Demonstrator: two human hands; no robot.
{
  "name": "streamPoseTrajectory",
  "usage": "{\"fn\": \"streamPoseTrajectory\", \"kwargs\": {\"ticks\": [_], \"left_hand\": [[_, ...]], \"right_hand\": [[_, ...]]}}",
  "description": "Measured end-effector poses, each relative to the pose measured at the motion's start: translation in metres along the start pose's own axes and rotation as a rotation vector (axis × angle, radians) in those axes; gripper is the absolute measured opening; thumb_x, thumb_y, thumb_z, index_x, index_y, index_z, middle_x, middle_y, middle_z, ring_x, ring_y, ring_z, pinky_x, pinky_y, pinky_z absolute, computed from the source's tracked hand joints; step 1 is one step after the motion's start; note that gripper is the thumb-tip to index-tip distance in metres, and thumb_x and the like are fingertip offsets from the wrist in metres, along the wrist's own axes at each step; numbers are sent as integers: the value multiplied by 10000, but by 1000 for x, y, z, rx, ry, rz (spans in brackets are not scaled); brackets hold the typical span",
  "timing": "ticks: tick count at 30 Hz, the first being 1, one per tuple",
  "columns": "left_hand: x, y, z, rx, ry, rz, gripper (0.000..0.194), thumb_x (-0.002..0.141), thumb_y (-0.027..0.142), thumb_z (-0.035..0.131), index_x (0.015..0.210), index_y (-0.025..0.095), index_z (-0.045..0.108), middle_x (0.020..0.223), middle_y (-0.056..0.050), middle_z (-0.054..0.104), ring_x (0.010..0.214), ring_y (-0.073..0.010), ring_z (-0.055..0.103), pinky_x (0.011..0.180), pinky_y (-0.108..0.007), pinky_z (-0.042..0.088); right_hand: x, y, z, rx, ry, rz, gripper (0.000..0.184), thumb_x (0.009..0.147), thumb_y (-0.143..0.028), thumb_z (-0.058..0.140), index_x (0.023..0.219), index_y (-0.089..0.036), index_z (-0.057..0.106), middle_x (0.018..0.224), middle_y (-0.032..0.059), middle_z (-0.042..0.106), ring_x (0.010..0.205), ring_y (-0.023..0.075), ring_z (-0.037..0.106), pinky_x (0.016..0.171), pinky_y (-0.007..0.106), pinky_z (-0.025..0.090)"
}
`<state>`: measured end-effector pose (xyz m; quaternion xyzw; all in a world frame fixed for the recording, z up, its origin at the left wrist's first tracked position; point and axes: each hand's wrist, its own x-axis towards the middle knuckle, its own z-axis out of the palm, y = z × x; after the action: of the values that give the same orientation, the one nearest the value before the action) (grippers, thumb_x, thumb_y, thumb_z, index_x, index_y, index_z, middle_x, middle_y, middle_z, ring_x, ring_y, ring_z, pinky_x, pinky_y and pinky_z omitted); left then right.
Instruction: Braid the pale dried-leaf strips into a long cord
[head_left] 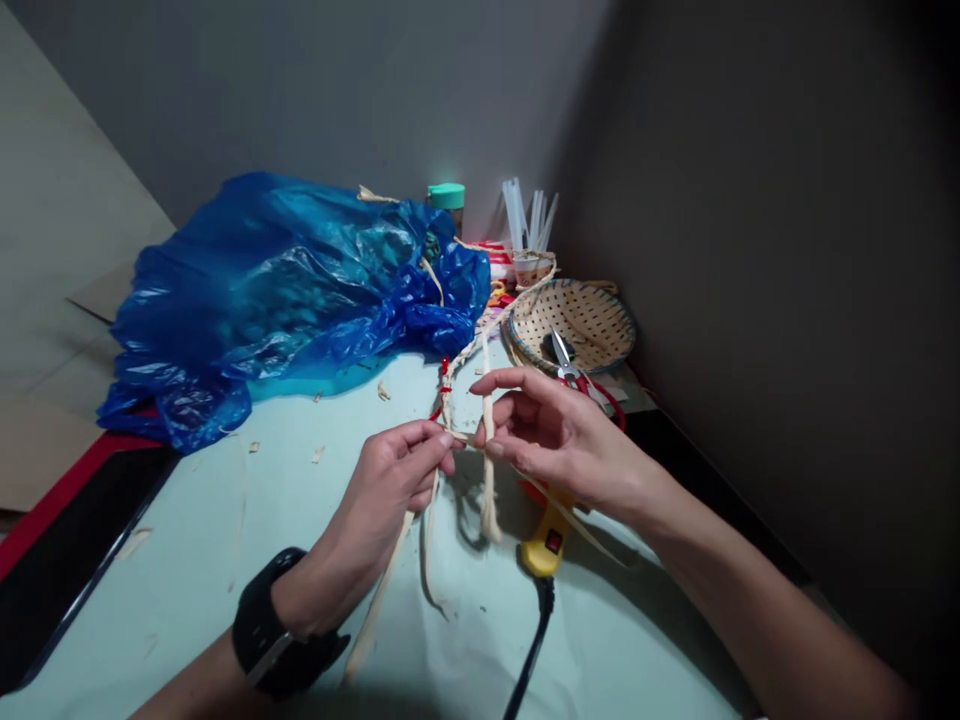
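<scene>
Pale, fibrous strands run into a braided cord point(466, 350) that stretches back over the table, with a red tie point(444, 378) near its worked end. My left hand point(405, 465) is closed, thumb and forefinger pinching the strands just below that tie. Loose strand ends point(429, 560) hang beneath it. To the right, my right hand point(547, 430) pinches a separate pale strand point(489, 490) between thumb and fingers; its frayed tail points down. A short length of fibre spans the gap between both hands. A black watch is on my left wrist.
A large blue plastic bag point(300, 280) lies at the back left. Behind my right hand are a woven basket point(592, 325), scissors point(564, 355) and a cup of translucent sticks point(531, 265). A yellow tool point(544, 555) with a black cord lies below. Fibre scraps dot the pale table point(285, 520).
</scene>
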<state>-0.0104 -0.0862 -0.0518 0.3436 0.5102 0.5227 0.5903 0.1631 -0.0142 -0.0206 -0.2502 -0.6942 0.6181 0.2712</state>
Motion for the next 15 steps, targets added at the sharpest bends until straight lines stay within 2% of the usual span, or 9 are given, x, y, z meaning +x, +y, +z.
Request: {"fn": "streamPoseTrajectory", "kwargs": {"ticks": [5,10,13,15], "left_hand": [[1,-1,0,-14,-29,-30,216,835,360,638,780,152,620,681,26,510,484,-30,255,443,-196,138],[0,-3,2,-8,-29,-73,196,829,351,650,835,155,648,738,-39,657,472,-34,311,436,-173,208],[-1,-3,4,7,-8,-56,190,837,333,640,859,146,669,758,-41,670,460,-21,276,425,-161,191],[-1,-4,5,40,17,-16,187,841,313,631,826,133,676,676,-11,620,454,-18,248,427,-162,184]], "right_hand": [[2,2,7,61,82,33,355,798,-250,677,1103,-219,497,841,-3,579,713,109,586,651,235,489],[1,2,10,232,102,18,367,799,-281,684,1081,-260,451,894,-8,570,701,134,650,701,313,581],[1,6,12,171,171,-60,287,832,-247,637,1053,-253,453,904,-3,560,697,134,647,654,294,585],[1,10,13,53,241,-105,247,850,-214,603,1050,-247,462,894,0,553,723,138,644,646,275,574]]}}
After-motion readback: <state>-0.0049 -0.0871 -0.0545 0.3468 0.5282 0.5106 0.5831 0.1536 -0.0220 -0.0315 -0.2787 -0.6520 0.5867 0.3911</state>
